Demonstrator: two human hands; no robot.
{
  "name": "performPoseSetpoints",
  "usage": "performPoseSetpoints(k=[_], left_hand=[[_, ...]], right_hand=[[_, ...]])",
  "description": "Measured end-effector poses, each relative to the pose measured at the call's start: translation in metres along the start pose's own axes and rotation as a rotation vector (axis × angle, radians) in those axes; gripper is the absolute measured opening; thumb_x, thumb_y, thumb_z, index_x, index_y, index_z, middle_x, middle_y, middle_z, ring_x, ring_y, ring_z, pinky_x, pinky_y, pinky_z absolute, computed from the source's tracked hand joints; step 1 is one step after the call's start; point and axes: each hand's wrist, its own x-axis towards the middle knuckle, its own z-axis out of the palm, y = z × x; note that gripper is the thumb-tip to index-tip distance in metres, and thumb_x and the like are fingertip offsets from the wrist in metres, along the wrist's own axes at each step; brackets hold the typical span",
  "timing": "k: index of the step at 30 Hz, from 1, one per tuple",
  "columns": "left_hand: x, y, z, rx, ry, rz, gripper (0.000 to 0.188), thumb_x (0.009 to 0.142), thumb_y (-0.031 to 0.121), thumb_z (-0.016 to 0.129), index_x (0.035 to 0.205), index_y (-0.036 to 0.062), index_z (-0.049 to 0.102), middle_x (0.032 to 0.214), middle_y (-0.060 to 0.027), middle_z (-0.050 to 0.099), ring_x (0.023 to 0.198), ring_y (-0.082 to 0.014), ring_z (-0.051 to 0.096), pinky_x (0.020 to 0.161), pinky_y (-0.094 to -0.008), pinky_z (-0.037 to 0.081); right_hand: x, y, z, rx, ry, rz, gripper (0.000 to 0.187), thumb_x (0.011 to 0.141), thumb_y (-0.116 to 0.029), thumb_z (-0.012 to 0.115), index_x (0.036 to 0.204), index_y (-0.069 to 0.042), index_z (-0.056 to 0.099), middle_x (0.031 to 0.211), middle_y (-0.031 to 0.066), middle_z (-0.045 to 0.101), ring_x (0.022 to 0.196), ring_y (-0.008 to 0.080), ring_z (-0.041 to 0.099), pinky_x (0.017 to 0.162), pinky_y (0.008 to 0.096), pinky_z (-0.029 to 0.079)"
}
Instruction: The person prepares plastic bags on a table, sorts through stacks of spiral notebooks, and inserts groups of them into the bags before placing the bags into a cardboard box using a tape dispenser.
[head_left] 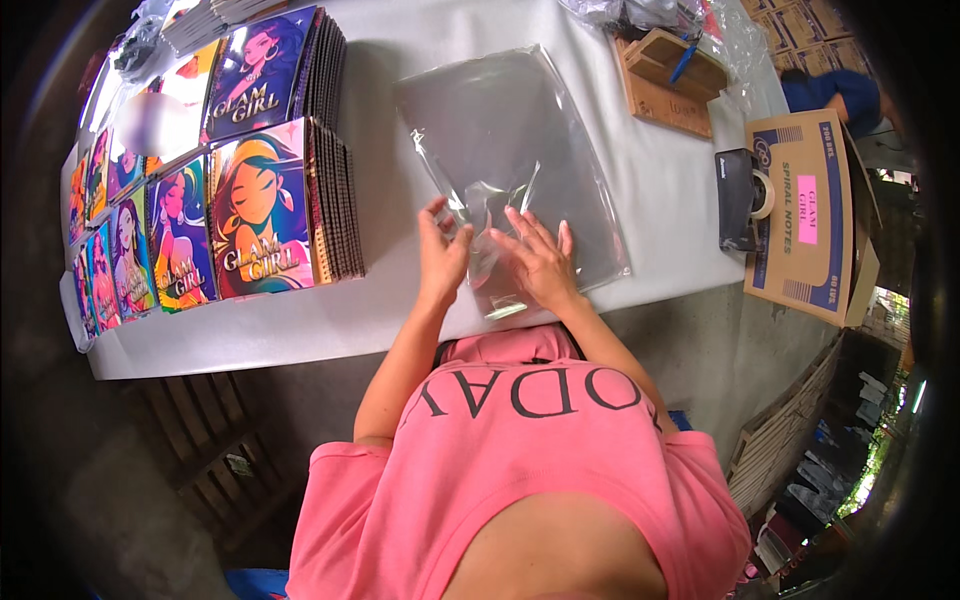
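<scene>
A stack of clear plastic bags (500, 120) lies flat on the table in front of me, its near part crinkled and shining. My left hand (443, 252) is at the stack's left edge, fingers curled and thumb over the film, gripping a clear plastic bag there. On the near part of the stack rests my right hand (541, 262), palm down with its fingers spread. Puckered film shows between the two hands. Further left stand piles of spiral notebooks (262, 215) with colourful illustrated covers.
The table (230, 335) has a pale cover. At the far right sit a wooden block stand (665, 85) with a blue pen (685, 62), and crumpled plastic (740, 50). A black tape dispenser (738, 200) stands against a cardboard box (800, 215) at the right edge. A person (835, 98) is beyond.
</scene>
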Motion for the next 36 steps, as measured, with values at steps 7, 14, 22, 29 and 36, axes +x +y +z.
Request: performPoseSetpoints(k=[7,14,22,29,36], left_hand=[[-0.017,-0.011,-0.015,0.196,-0.096,-0.130,0.066,0.084,0.001,0.058,0.140,0.0019,0.024,0.108,-0.0186,0.060,0.088,-0.0185,0.062,0.074,-0.0280,0.051],[-0.024,-0.008,0.007,-0.038,-0.005,-0.109,0.080,0.068,0.006,0.079,0.133,-0.0063,0.036,0.078,-0.0089,0.064,0.073,-0.0132,0.062,0.066,-0.0242,0.050],[-0.018,-0.014,0.012,-0.068,-0.044,-0.086,0.073,0.066,0.009,0.082,0.126,-0.0118,0.044,0.073,-0.0040,0.061,0.065,-0.0093,0.056,0.059,-0.0218,0.044],[-0.019,-0.026,0.010,-0.094,0.009,-0.093,0.063,0.072,0.013,0.079,0.123,-0.0090,0.049,0.069,-0.0007,0.057,0.065,-0.0085,0.057,0.058,-0.0202,0.044],[-0.024,-0.009,-0.023,0.238,0.244,0.256,0.047,0.076,0.004,0.071,0.120,0.0008,0.056,0.081,-0.0070,0.059,0.070,-0.0136,0.059,0.061,-0.0282,0.049]], right_hand=[[0.008,0.012,-0.010,0.548,0.094,0.249,0.053,0.083,-0.038,0.062,0.130,-0.016,0.049,0.134,0.0056,0.050,0.128,0.0225,0.042,0.103,0.0523,0.021],[-0.005,-0.014,-0.011,0.249,-0.198,0.167,0.111,0.061,-0.053,0.076,0.147,-0.018,0.014,0.153,0.0066,0.010,0.140,0.0267,0.012,0.101,0.0684,0.007],[0.002,-0.001,-0.030,0.556,-0.046,0.165,0.057,0.071,-0.024,0.069,0.124,-0.008,0.053,0.122,0.0145,0.057,0.105,0.0309,0.058,0.093,0.0418,0.042],[0.021,0.025,-0.044,0.733,-0.020,0.350,0.034,0.075,-0.012,0.061,0.108,-0.002,0.061,0.092,0.0138,0.068,0.081,0.0219,0.066,0.074,0.0313,0.050],[0.000,0.089,-0.138,1.578,0.156,0.139,0.035,0.076,-0.009,0.061,0.108,0.003,0.055,0.097,0.0137,0.064,0.079,0.0175,0.065,0.073,0.0266,0.055]])
